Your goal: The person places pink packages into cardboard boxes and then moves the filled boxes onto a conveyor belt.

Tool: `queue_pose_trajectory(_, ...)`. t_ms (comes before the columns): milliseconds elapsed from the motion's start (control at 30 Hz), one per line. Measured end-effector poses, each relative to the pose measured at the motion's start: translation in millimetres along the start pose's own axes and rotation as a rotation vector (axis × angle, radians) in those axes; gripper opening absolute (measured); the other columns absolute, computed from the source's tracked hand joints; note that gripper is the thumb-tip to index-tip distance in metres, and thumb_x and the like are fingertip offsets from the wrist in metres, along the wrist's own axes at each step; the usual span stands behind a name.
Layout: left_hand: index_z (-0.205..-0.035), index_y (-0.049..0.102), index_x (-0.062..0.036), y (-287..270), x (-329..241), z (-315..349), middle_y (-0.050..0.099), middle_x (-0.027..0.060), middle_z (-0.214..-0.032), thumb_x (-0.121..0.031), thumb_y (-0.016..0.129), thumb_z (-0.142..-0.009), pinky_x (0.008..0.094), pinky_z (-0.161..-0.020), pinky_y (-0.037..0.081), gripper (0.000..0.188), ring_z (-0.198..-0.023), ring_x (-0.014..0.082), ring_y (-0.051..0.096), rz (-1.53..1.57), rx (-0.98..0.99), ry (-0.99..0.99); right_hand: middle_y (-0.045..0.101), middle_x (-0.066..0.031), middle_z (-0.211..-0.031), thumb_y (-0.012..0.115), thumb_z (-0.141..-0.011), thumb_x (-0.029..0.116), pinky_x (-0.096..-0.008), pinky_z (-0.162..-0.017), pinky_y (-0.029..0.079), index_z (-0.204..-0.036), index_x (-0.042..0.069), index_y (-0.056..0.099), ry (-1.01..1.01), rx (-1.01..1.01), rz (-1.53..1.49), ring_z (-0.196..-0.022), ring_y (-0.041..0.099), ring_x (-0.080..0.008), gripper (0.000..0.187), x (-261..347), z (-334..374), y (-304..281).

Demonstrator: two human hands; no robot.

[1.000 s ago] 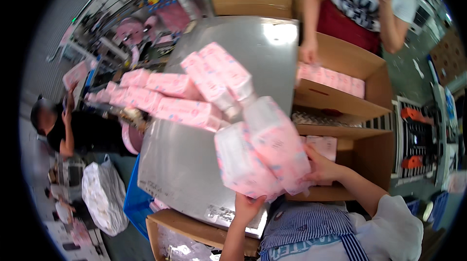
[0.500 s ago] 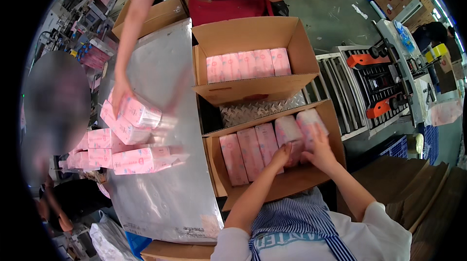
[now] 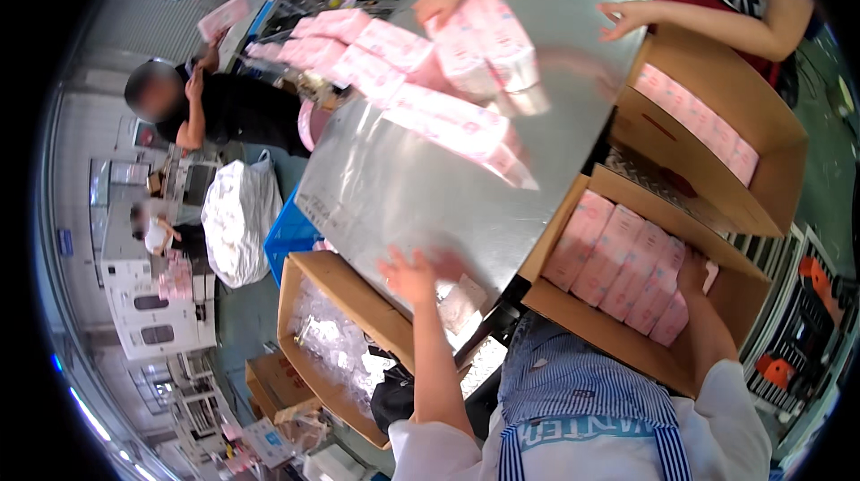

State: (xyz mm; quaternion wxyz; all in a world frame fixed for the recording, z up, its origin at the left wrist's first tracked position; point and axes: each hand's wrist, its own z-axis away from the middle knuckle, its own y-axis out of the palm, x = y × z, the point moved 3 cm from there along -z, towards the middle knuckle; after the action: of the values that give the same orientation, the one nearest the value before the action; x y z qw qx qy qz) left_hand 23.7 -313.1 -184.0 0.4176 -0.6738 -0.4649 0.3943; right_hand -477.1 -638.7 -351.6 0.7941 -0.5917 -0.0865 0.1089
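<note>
My left hand (image 3: 412, 277) is open, its fingers spread over the near end of the metal table (image 3: 376, 185), with nothing in it. My right hand (image 3: 694, 273) reaches into the near cardboard box (image 3: 618, 329), against the rightmost of the pink tissue packs (image 3: 614, 253) standing in a row there. Its fingers are largely hidden between that pack and the box wall. More pink tissue packs (image 3: 448, 123) lie on the table, beyond my left hand. Across the table, another person's hand (image 3: 436, 4) rests by a stacked pair of packs (image 3: 488, 38).
A second box (image 3: 708, 158) with a row of pink packs stands beyond mine. To the left are an open carton (image 3: 300, 302) holding clear plastic, a blue crate (image 3: 291, 232) and a white sack (image 3: 240, 221). A roller conveyor (image 3: 779, 320) lies at the right.
My view has swung left. My left hand has left the packs in the box and moved out over the table; my right hand stays inside the box, now at its right end.
</note>
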Motion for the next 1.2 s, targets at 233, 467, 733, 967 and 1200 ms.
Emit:
queue_pose_trajectory(233,-0.095,0.061,-0.0034,29.0,-62.8,57.1,0.054,0.0218,-0.116,-0.020,0.043,-0.089,0.0476,-0.099,0.033,0.025,-0.111,0.0388,0.047,0.410,0.341,0.445,0.034,-0.0242,-0.139,0.063,-0.076,0.015,-0.0417,-0.107,0.030,-0.125,-0.001,0.047,-0.191,0.366,-0.111,-0.130,0.031,-0.0386,0.054,42.1,48.3,25.9)
queue_pose_trajectory(467,-0.127,0.051,-0.0085,-62.8,-165.6,79.5,0.044,0.0180,-0.135,-0.029,0.058,-0.084,0.0442,-0.104,0.034,0.048,-0.125,0.0349,0.041,0.780,0.775,0.611,0.055,-0.0233,-0.118,0.062,-0.074,0.015,-0.0413,-0.097,0.040,-0.113,-0.003,0.056,-0.478,0.441,-0.065,-0.113,0.050,-0.0373,0.043,44.2,48.9,67.8)
queue_pose_trajectory(733,-0.105,0.063,-0.0051,-86.0,260.0,-82.5,0.060,0.0204,-0.106,-0.023,0.066,-0.076,0.0440,-0.087,0.045,0.034,-0.100,0.0352,0.057,-0.023,0.067,-0.379,0.064,-0.0192,-0.102,0.062,-0.073,0.013,-0.0367,-0.084,0.049,-0.104,-0.001,0.062,-0.363,0.598,-0.294,-0.095,0.061,-0.0313,0.034,74.5,55.2,56.0)
queue_pose_trajectory(967,-0.086,0.053,-0.0064,-26.6,327.7,20.0,0.063,0.0148,-0.090,-0.046,0.070,-0.075,0.0483,-0.075,0.044,0.044,-0.088,0.0329,0.060,-0.118,0.330,-0.463,0.065,-0.0185,-0.103,0.060,-0.079,0.016,-0.0372,-0.082,0.050,-0.109,0.001,0.061,-0.436,0.702,-0.259,-0.096,0.062,-0.0311,0.033,129.4,52.1,26.3)
queue_pose_trajectory(1200,-0.091,0.043,-0.0053,-72.5,325.1,-30.6,0.043,0.0008,-0.063,-0.036,0.063,-0.088,0.0326,-0.049,0.038,0.036,-0.055,0.0162,0.040,0.596,-0.558,-0.830,0.065,-0.0155,-0.087,0.056,-0.079,0.003,-0.0329,-0.061,0.050,-0.096,0.001,0.063,-0.818,0.210,-0.424,-0.070,0.062,-0.0259,0.018,196.8,76.2,-57.3)
